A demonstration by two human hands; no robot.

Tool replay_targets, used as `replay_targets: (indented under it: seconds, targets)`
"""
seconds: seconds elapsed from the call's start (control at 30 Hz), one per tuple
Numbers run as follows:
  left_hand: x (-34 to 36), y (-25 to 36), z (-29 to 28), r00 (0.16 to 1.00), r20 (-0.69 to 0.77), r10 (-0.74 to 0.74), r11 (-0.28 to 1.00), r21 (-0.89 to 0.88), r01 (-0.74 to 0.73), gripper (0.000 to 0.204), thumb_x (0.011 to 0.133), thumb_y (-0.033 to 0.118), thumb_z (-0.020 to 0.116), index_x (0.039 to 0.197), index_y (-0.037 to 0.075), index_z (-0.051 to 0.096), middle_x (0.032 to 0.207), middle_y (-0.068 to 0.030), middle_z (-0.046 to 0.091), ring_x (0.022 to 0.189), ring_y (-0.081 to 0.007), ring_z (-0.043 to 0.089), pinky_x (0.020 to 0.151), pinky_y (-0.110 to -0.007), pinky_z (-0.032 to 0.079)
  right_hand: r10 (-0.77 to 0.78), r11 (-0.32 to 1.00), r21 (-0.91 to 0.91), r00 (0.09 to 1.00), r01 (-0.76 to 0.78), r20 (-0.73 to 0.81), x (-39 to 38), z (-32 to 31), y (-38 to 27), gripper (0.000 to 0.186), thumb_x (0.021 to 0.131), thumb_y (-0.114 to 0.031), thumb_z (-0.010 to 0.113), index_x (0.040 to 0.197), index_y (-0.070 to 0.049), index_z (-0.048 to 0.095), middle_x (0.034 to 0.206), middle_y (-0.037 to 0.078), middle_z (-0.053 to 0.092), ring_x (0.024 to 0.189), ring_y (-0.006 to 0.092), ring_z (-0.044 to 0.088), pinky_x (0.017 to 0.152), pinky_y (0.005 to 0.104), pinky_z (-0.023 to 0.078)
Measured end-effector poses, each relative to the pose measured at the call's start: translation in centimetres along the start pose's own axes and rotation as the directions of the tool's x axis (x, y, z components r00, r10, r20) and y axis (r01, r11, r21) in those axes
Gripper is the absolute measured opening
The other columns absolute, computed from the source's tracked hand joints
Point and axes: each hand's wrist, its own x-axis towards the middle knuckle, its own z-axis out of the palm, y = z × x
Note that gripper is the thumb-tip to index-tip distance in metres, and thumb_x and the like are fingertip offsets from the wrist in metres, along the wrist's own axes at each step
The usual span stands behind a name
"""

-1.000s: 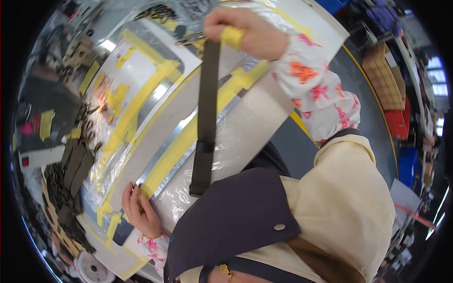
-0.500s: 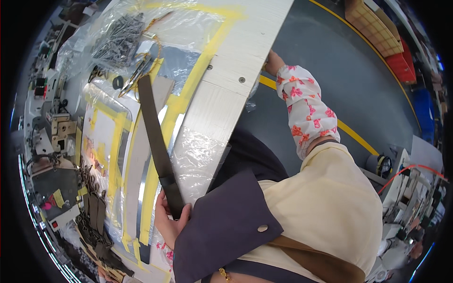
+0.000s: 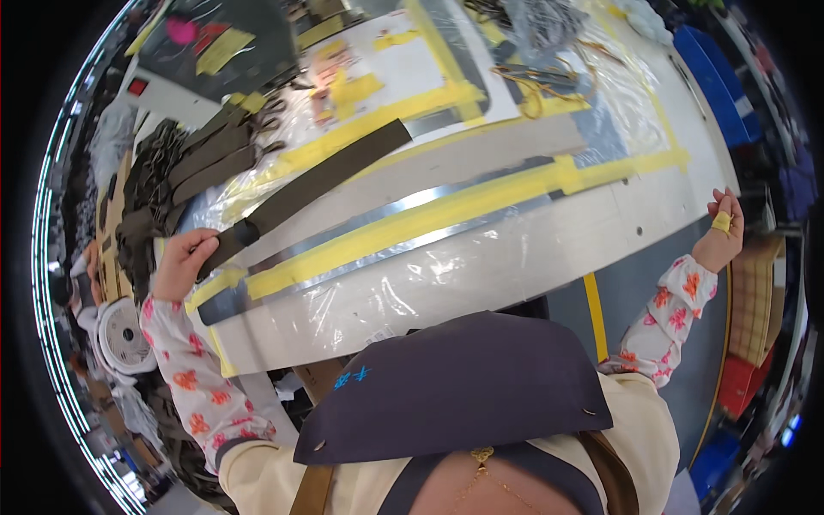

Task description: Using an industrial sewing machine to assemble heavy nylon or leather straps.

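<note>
My left hand is closed on the near-left end of a dark olive strap, thumb on top. A darker band crosses the strap close to my fingers. The strap slants away to the right over the covered worktable, its far end lying by the yellow tape. Out past the table's right edge is my right hand, raised with its fingers drawn together and a yellow wrap round one finger. Whether anything small sits in those fingertips cannot be made out.
Several olive straps with metal hooks lie piled at the left. Scissors with yellow cord rest at the back, beside a bag of grey parts. A white fan stands at far left; a blue bin is at the back right.
My view has turned to the right, so the table now runs across it. My left hand still grips the strap. My right hand now shows more fully, raised beyond the table edge.
</note>
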Motion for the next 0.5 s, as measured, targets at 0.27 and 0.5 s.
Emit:
replay_targets:
  seconds: [0.27,0.5]
  targets:
    - [4.2,0.2,2.7,0.898,-0.137,0.417,0.837,0.442,-0.322,0.034,0.080,0.005,0.058,0.114,0.000,0.054,0.106,-0.0158,0.057,0.098,-0.0313,0.054,0.085,-0.035,0.041,-0.210,0.966,-0.004,0.786,0.260,0.581,-2.3,10.8,-8.6,0.022,0.089,-0.012,0.055,0.101,0.006,0.060,0.086,0.009,0.063,0.076,0.0118,0.055,0.070,0.0218,0.044]
    - [6.2,7.6,9.5,0.841,0.100,0.531,0.806,0.246,-0.538,0.043,0.076,0.001,0.062,0.117,0.000,0.051,0.109,-0.0154,0.052,0.103,-0.0296,0.050,0.089,-0.034,0.038,-0.114,0.965,-0.150,0.858,0.216,0.500,-0.5,4.0,-11.9,0.020,0.086,-0.013,0.058,0.094,0.005,0.060,0.075,0.004,0.062,0.065,0.0079,0.054,0.060,0.0209,0.045]
